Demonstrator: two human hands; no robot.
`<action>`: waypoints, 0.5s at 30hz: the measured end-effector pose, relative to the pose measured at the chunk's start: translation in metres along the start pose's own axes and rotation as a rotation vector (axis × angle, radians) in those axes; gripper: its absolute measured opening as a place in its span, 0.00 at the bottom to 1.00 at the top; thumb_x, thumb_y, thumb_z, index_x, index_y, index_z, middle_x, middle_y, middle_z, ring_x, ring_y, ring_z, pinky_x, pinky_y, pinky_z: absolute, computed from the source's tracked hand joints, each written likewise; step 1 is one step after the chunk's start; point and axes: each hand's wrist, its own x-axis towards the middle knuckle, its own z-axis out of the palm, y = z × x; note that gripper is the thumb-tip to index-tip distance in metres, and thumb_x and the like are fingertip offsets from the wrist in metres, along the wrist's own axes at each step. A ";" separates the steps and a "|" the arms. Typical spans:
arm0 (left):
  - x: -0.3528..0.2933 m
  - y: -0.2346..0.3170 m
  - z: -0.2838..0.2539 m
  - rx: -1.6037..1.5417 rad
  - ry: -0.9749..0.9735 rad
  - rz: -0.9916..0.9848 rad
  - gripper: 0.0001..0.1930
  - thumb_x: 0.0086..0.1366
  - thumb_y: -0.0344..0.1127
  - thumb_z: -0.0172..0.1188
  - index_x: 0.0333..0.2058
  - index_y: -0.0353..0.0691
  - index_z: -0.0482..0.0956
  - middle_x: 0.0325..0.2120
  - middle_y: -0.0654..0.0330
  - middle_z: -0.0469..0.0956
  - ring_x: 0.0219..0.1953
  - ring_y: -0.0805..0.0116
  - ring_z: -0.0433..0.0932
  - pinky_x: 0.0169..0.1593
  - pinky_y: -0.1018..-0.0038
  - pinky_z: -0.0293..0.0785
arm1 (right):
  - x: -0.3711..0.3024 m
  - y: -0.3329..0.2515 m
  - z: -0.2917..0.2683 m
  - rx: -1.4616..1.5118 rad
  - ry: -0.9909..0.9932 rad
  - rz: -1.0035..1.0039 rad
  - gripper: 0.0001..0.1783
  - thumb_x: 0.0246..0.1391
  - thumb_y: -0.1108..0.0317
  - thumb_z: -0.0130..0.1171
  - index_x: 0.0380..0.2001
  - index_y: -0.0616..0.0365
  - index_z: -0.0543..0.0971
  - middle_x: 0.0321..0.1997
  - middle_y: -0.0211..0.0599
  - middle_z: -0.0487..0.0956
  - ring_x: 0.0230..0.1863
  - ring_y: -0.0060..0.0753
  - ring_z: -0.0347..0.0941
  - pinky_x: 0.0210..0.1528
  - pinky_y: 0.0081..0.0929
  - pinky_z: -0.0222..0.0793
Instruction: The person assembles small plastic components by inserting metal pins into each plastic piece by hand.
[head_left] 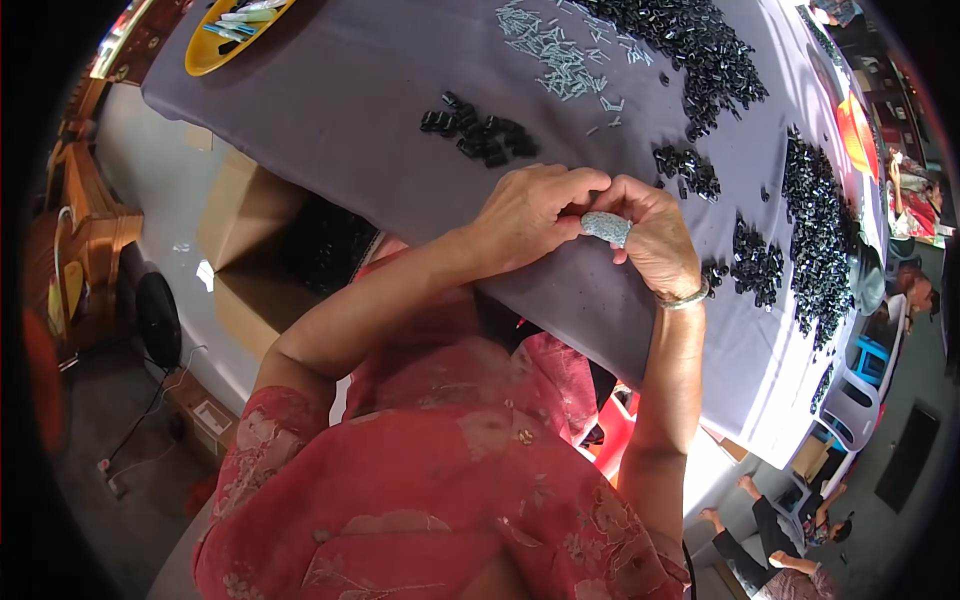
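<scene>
My left hand (530,215) and my right hand (655,225) meet over the table's near edge, fingertips pinched close together. Between them shows a grey speckled oval piece (606,229), which looks like a cover on my left thumb tip; I cannot tell for sure. Whatever small part the fingers hold is hidden by them. A bracelet (685,298) circles my right wrist. Beyond my left hand lies a small cluster of black parts (482,132). Another little heap of black parts (688,172) is just past my right hand.
A grey cloth (340,100) covers the table. Pale thin pins (560,60) lie scattered at the far side, near a large black heap (700,60). More black parts (820,230) spread rightward. A yellow tray (205,55) stands far left; an open cardboard box (245,210) sits below the edge.
</scene>
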 end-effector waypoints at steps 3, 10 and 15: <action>0.001 0.000 -0.003 -0.070 -0.005 -0.001 0.25 0.47 0.22 0.65 0.47 0.38 0.73 0.27 0.59 0.78 0.31 0.61 0.78 0.36 0.68 0.74 | 0.001 0.000 0.000 0.005 -0.009 0.022 0.05 0.47 0.76 0.65 0.26 0.58 0.77 0.23 0.25 0.76 0.19 0.11 0.66 0.17 0.11 0.61; 0.001 0.006 -0.008 -0.140 -0.010 -0.113 0.27 0.46 0.20 0.62 0.48 0.40 0.72 0.27 0.58 0.78 0.30 0.55 0.78 0.34 0.65 0.73 | 0.002 -0.001 -0.001 0.107 -0.061 0.080 0.04 0.49 0.78 0.60 0.27 0.56 0.77 0.22 0.23 0.75 0.18 0.10 0.66 0.18 0.10 0.61; -0.001 0.004 -0.005 -0.019 0.031 0.019 0.26 0.45 0.20 0.62 0.47 0.39 0.74 0.28 0.57 0.78 0.32 0.55 0.79 0.35 0.65 0.74 | -0.004 0.002 0.005 0.116 -0.062 0.104 0.04 0.50 0.78 0.59 0.27 0.56 0.76 0.22 0.23 0.74 0.19 0.09 0.66 0.17 0.10 0.62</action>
